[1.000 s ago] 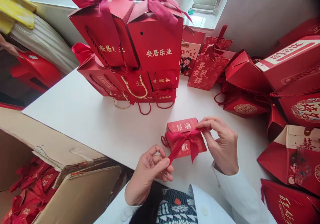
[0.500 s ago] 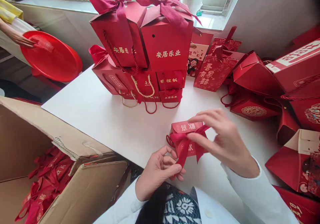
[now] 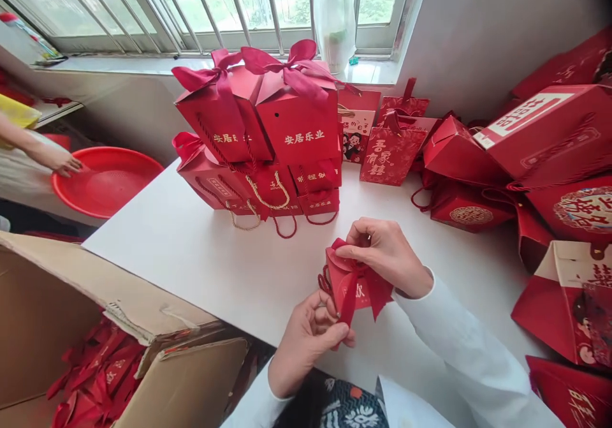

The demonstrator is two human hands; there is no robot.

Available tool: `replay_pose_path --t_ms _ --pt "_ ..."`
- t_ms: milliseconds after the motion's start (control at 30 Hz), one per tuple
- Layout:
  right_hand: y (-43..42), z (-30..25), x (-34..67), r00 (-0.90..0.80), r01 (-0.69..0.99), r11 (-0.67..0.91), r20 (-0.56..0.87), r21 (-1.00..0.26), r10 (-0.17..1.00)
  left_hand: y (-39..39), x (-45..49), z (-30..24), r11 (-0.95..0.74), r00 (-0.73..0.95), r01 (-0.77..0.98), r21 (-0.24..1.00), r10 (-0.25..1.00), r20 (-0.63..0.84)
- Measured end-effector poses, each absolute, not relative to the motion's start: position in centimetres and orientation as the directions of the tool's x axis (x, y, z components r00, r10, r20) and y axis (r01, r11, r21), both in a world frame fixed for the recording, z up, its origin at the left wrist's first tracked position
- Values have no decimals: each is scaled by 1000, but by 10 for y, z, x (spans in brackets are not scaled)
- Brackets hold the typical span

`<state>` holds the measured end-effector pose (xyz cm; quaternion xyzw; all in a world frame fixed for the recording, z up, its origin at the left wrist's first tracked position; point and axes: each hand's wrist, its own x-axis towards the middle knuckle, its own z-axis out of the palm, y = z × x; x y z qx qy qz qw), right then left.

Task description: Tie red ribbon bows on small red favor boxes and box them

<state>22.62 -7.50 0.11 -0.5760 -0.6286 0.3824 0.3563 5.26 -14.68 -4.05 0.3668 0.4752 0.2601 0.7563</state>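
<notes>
A small red gift box (image 3: 356, 284) with a red ribbon bow stands on the white table (image 3: 201, 256) near its front edge. My right hand (image 3: 387, 256) is closed over the top of the box, fingers pinching the bow's knot. My left hand (image 3: 308, 339) sits just below and left of the box, thumb and fingers pinched on a hanging ribbon tail (image 3: 348, 305).
A stack of larger red gift boxes with bows (image 3: 268, 134) stands behind. More red bags and boxes (image 3: 502, 160) crowd the right side. An open cardboard carton (image 3: 95, 339) of red boxes is at the left. Another person's hand (image 3: 62, 160) touches a red basin (image 3: 105, 179).
My right hand has come down onto the box top and closed on the bow. The view has tilted up, showing the window. The other person's red basin has been lowered flat.
</notes>
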Motion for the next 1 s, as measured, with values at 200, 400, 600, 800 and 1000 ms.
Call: replay_pose_path --t_ms 200,400,600,800,1000 --pt "-75 -5 221 25 442 36 52 -896 998 -139 51 -42 540 380 -13 841 781 -496" --pt "-81 -1 242 6 351 115 125 -929 992 -141 25 -19 280 447 443 852 754 -481" --pt "-109 -7 292 70 394 84 121 -915 990 -126 21 21 -199 210 701 685 975 67" --pt "-112 -22 288 -143 358 171 127 -918 981 -69 54 11 -467 546 545 696 828 129" --pt "-111 -28 257 100 470 299 387 -830 917 -63 57 0 -402 574 520 754 818 40"
